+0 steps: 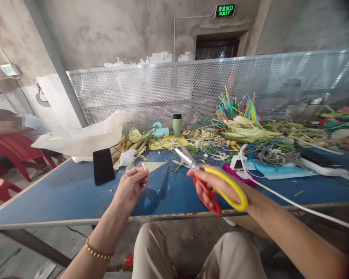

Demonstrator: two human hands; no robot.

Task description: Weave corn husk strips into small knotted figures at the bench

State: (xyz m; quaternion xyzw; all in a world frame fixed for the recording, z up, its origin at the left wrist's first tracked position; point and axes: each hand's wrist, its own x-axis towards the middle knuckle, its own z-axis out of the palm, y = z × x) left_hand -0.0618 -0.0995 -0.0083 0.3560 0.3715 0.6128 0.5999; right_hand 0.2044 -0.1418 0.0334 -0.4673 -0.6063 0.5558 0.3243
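While the left hand (130,188) pinches a pale leaf strip (153,166) above the near edge of the blue table (61,193), the right hand (218,186) grips red-and-yellow scissors (212,182), blades parted, tips pointing far-left toward the strip; black phone (103,166) lies left; green flask (177,124) stands far; husk pile (244,131) right; white cable (279,197) crosses near the right wrist.

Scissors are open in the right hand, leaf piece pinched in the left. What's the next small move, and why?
Probably bring the leaf piece between the blades of the scissors: the left hand pinches it up off the table, and the right hand holds the blades apart, just beside it.
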